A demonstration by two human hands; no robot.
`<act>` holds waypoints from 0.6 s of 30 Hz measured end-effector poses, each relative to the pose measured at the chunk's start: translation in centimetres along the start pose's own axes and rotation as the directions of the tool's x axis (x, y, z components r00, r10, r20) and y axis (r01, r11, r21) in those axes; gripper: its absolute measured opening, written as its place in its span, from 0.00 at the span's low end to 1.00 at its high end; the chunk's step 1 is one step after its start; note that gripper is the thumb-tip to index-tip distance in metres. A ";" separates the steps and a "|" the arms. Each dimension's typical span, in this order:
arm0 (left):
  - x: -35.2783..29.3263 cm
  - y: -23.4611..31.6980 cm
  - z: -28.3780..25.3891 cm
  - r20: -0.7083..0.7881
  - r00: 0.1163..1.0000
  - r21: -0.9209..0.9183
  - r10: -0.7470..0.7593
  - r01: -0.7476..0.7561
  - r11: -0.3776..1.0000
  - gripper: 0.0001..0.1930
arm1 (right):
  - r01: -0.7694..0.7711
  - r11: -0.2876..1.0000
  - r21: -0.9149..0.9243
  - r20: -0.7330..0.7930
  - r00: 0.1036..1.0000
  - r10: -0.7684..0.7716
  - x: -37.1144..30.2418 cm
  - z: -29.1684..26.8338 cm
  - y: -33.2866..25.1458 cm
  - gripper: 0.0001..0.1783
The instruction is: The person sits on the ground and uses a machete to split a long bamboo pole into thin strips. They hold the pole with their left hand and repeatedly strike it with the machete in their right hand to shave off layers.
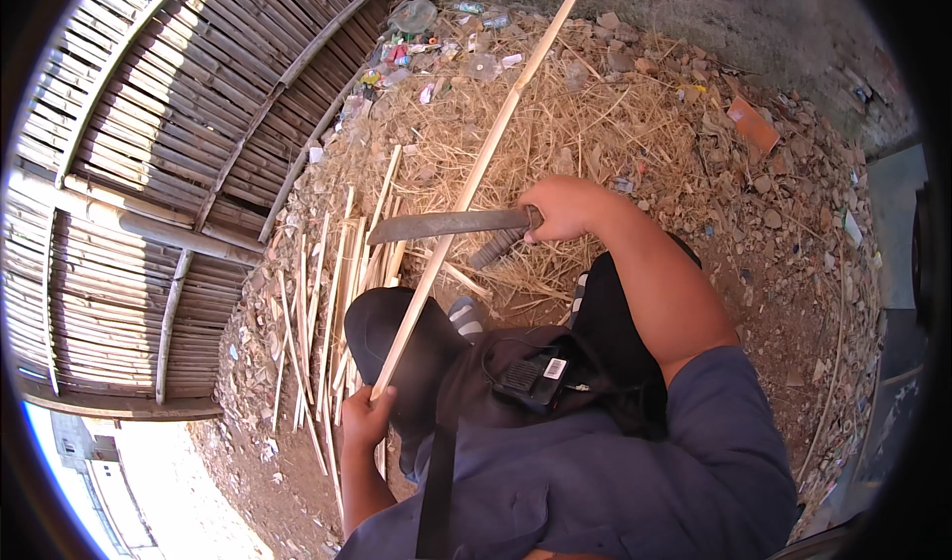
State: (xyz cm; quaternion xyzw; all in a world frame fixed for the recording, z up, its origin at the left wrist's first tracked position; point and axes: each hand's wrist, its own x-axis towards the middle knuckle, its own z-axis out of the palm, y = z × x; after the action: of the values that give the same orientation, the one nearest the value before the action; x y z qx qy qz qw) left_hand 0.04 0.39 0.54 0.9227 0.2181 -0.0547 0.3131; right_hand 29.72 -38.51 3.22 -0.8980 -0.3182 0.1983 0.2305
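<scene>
My left hand point(367, 417) is closed around the lower end of a long pale bamboo strip point(479, 170), which slants up and away to the right past my knee. My right hand point(561, 209) grips the handle of a machete point(436, 225). Its broad dark blade points left and crosses the strip about midway; I cannot tell how deep the contact is. Beneath the blade, near my feet, lies a ridged grey-brown piece point(499, 248), partly hidden. More split bamboo strips point(322, 312) lie in a loose pile left of my knee.
A bamboo slat wall point(149, 114) rises on the left, and a brick wall point(714, 24) stands at the back. Shavings point(595, 114) cover the ground ahead, with litter point(416, 49) at the far left. An orange tile piece point(754, 125) lies on rubble at the right.
</scene>
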 end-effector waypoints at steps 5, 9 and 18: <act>0.3 -0.7 0.6 -0.045 0.999 -0.003 -0.026 0.025 1.000 0.23 | -0.106 0.990 0.094 -0.017 0.994 0.108 0.6 -1.1 2.0 0.20; 0.4 -0.7 0.3 -0.043 0.999 0.059 -0.015 0.018 0.998 0.25 | -0.136 0.988 0.074 -0.116 0.983 0.144 -0.1 -1.0 1.8 0.19; 0.5 -0.9 0.0 0.015 0.998 0.091 -0.055 0.053 0.994 0.28 | -0.032 0.997 0.068 0.006 0.999 0.032 0.8 0.2 1.1 0.21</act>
State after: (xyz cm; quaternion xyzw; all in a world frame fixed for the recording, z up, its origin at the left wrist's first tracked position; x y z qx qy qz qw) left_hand 0.12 1.23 -0.05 0.9292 0.2375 -0.0811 0.2713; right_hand 30.76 -38.64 2.31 -0.8940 -0.2972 0.2151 0.2571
